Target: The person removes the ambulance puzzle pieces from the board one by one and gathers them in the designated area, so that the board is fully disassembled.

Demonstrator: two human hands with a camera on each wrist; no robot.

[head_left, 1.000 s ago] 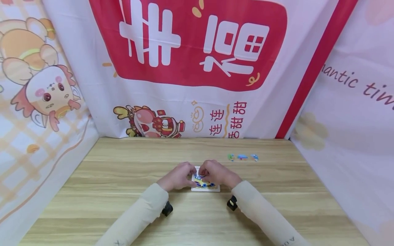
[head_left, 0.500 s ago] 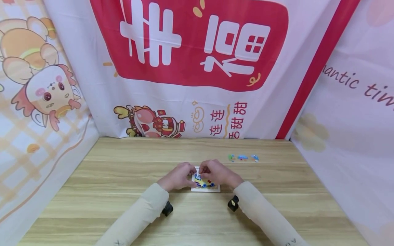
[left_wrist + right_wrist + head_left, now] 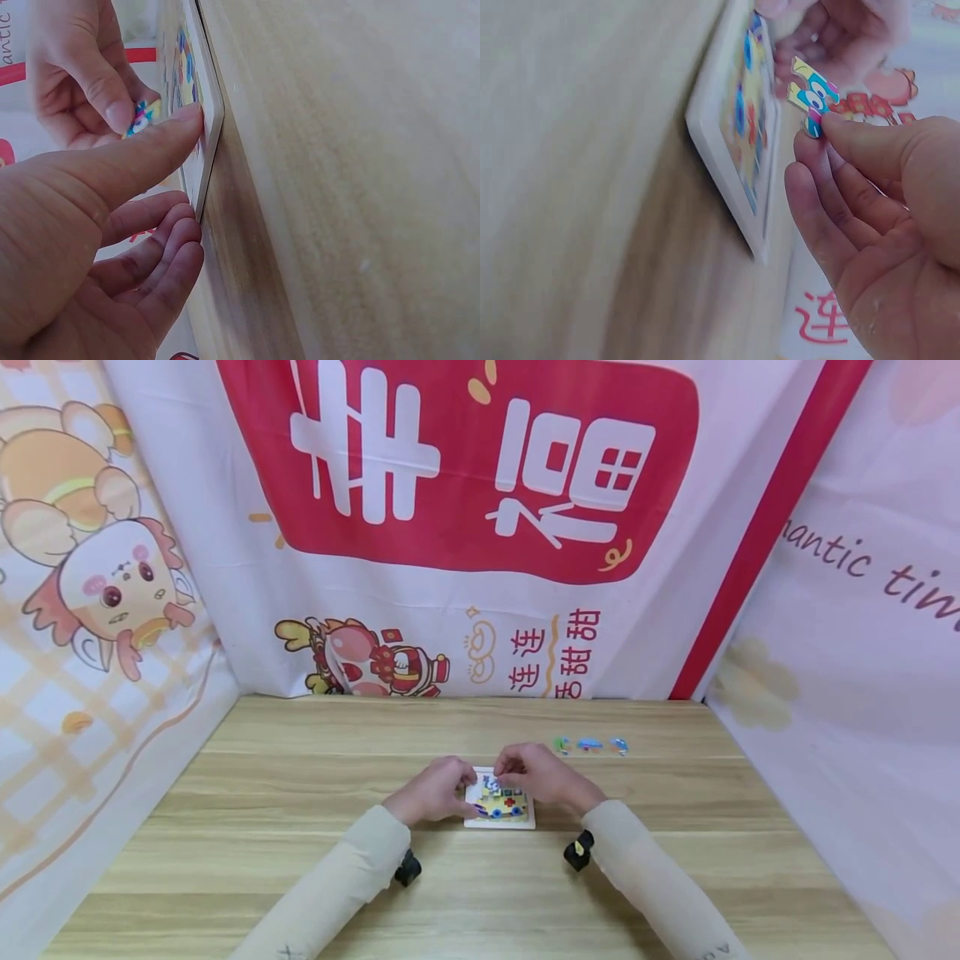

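A small white-framed jigsaw board (image 3: 528, 823) lies on the wooden table, showing a yellow vehicle with blue wheels and a red cross. My left hand (image 3: 433, 790) holds its left side, thumb on the frame and curled fingertips along the edge in the left wrist view. Between thumb and fingers, my right hand (image 3: 546, 775) pinches a puzzle piece (image 3: 814, 97) with cartoon eyes in teal, yellow and pink. That piece is raised off the board and tilted in the right wrist view. Part of the board's left side is hidden by the left hand.
Three loose puzzle pieces (image 3: 590, 744), blue and green, lie in a row behind the board to the right. Printed cloths (image 3: 480, 593) hang at the back and both sides of the table (image 3: 480, 902). A black wrist camera (image 3: 578, 852) sits under the right sleeve.
My right hand has moved up and to the right with the puzzle piece, uncovering more of the vehicle picture. The left hand stays at the board's left side.
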